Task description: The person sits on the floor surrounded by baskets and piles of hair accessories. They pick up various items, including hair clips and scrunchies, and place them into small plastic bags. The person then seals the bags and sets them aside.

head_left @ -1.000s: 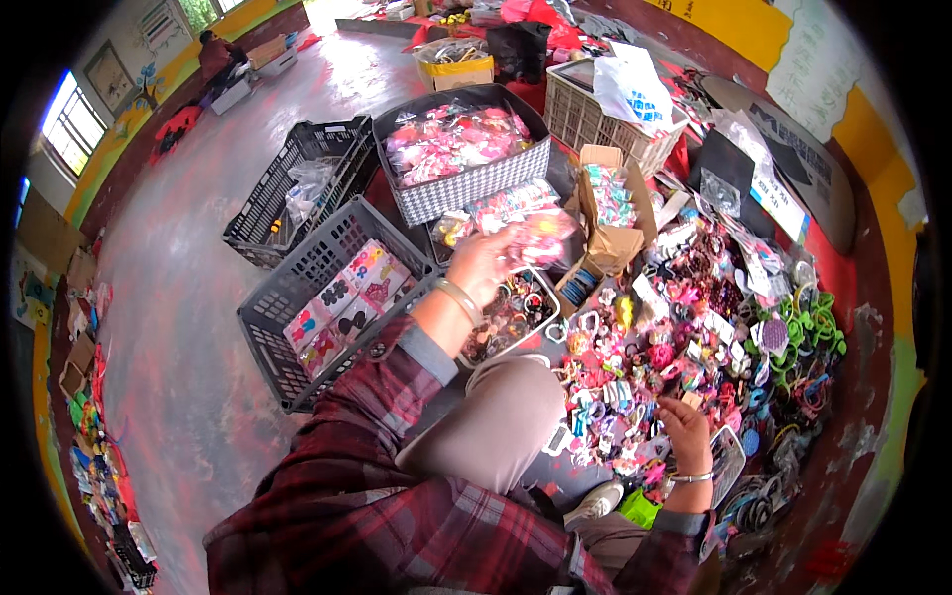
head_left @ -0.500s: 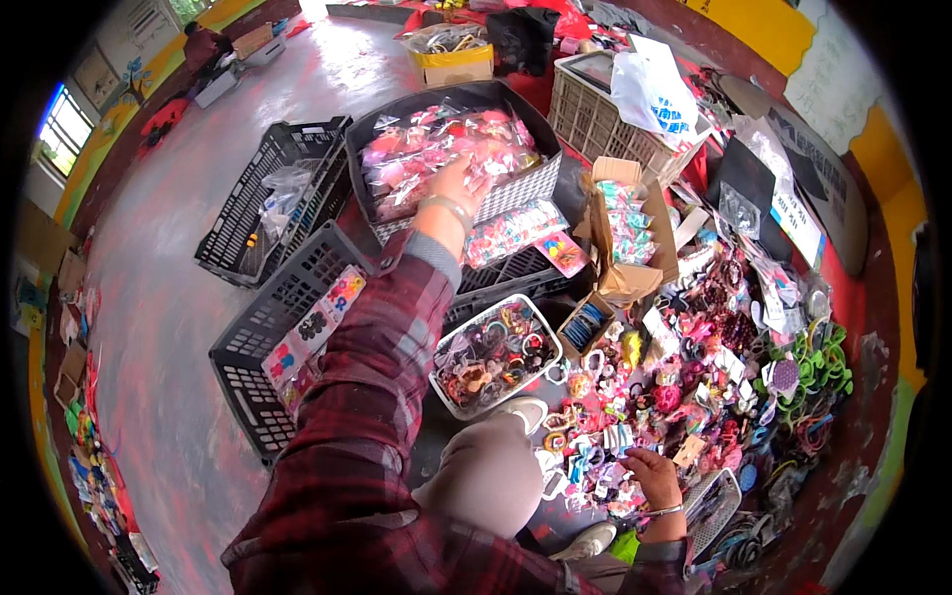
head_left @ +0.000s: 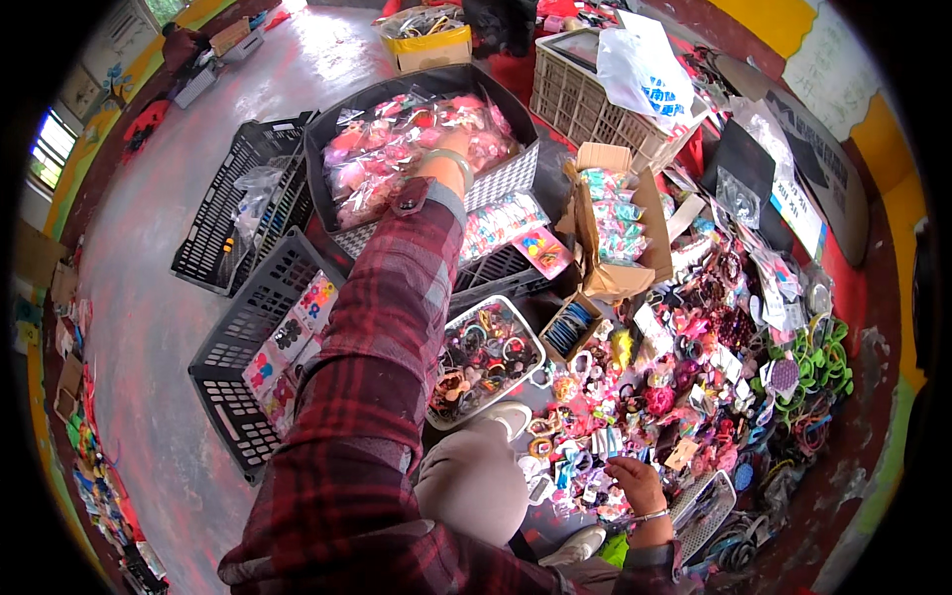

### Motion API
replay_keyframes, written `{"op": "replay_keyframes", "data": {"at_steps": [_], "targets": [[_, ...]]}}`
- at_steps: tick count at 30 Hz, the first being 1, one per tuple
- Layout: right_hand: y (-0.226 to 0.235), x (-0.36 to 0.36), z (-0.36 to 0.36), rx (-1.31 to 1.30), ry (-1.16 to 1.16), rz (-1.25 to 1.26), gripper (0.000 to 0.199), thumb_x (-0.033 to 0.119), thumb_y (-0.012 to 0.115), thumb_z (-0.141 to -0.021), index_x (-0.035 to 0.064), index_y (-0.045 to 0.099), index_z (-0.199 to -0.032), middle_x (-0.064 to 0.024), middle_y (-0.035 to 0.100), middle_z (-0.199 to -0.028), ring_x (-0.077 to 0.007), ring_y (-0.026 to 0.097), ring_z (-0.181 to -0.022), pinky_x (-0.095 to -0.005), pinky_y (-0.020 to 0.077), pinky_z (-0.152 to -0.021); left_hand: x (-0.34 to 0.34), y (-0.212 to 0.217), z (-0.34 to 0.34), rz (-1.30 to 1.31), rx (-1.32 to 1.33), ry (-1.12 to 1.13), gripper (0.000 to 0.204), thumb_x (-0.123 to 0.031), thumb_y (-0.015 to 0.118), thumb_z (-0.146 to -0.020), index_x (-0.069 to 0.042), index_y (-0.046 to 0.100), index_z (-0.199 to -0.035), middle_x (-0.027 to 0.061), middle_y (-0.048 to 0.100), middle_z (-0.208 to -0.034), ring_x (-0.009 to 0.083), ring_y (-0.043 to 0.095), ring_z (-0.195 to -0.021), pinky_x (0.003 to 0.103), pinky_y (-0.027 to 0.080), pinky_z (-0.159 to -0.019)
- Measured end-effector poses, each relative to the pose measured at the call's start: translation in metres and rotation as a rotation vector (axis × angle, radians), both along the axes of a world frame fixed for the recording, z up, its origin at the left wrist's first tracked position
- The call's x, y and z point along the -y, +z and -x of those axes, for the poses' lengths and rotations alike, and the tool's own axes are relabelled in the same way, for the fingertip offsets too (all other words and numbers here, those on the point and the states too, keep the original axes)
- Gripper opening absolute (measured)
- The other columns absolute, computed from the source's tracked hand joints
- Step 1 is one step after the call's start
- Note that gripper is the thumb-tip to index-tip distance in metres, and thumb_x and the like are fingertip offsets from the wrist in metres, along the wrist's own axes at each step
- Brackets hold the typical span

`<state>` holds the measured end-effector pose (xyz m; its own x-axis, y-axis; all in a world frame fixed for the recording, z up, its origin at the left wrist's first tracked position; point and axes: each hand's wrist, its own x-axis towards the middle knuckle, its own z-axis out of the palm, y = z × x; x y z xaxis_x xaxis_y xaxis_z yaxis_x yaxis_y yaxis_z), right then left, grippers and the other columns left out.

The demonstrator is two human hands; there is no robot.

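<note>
My left hand [head_left: 455, 146] reaches into a dark bin with a checked front [head_left: 486, 188], down among clear packets of pink and red hair accessories [head_left: 382, 149]. Its fingers are hidden among the packets, so their grip does not show. Low on the right, my right hand [head_left: 638, 484] hovers by a large heap of loose hair ties and clips [head_left: 659, 397]. Its fingers are bent together; what they hold, if anything, is too small to make out. A white tub of mixed hair ties [head_left: 511, 387] lies between my two arms.
Black crates [head_left: 238, 203] stand at the left, one with carded hair ties [head_left: 288, 337]. An open carton of bagged pastel items [head_left: 617, 223] and a small box [head_left: 572, 325] sit right of the bin. Behind are a beige crate [head_left: 570, 99] and a yellow-banded box [head_left: 426, 48].
My left hand has pushed farther into the bin, and its fingers have gone out of sight among the packets. The view has shifted slightly. My right hand stays by the heap.
</note>
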<state>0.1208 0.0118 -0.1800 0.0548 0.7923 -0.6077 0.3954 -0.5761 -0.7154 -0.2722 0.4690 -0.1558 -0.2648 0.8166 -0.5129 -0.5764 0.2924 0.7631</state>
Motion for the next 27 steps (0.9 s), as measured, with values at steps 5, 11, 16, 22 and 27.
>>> {"op": "replay_keyframes", "data": {"at_steps": [5,11,16,22,27], "targets": [[-0.01,0.004,-0.013,-0.019,-0.052,-0.008,0.021,0.012,0.061,-0.078,-0.0007,0.064,-0.095,-0.0054,0.065,-0.08,-0.0088,0.057,-0.074,-0.0232,0.0455,-0.067,0.004,0.004,0.002,0.17,-0.071,-0.063,0.021,-0.019,0.043,-0.087,-0.006,0.045,-0.103,0.0147,0.049,-0.083,0.0218,0.048,-0.054,0.029,0.041,-0.045],[-0.011,0.005,-0.021,-0.02,-0.051,-0.024,0.022,0.013,0.061,-0.079,-0.0006,0.064,-0.095,-0.0053,0.064,-0.078,-0.0095,0.056,-0.072,-0.024,0.0456,-0.066,-0.012,-0.015,0.028,0.199,-0.658,-0.733,0.021,-0.01,0.041,-0.081,-0.002,0.058,-0.071,0.0093,0.058,-0.064,0.0172,0.056,-0.056,0.03,0.039,-0.043],[-0.007,0.009,-0.024,0.003,-0.024,-0.079,0.022,0.014,0.061,-0.079,-0.0002,0.064,-0.095,-0.0066,0.064,-0.078,-0.0095,0.057,-0.071,-0.0245,0.0459,-0.066,-0.021,-0.045,0.056,0.244,-0.842,-0.44,0.024,-0.015,0.043,-0.081,-0.001,0.059,-0.071,0.0098,0.059,-0.064,0.0179,0.053,-0.047,0.033,0.037,-0.04],[0.017,0.023,-0.015,0.025,-0.031,-0.096,0.02,0.012,0.06,-0.079,-0.0003,0.063,-0.095,-0.0081,0.065,-0.079,-0.0098,0.058,-0.072,-0.0239,0.0461,-0.065,0.036,-0.007,0.066,0.001,-0.372,-0.361,0.003,-0.002,0.054,-0.075,-0.001,0.055,-0.072,0.0054,0.048,-0.056,0.0116,0.042,-0.043,0.021,0.029,-0.035],[0.013,0.051,-0.02,0.224,0.046,-0.177,0.024,0.02,0.058,-0.081,0.0048,0.063,-0.098,-0.0139,0.064,-0.088,-0.0224,0.063,-0.08,-0.0307,0.0478,-0.07,0.118,0.042,0.03,-0.203,0.219,-0.431,0.012,-0.011,0.056,-0.081,-0.001,0.055,-0.087,0.0011,0.049,-0.061,0.0064,0.039,-0.044,0.018,0.026,-0.035]]}}
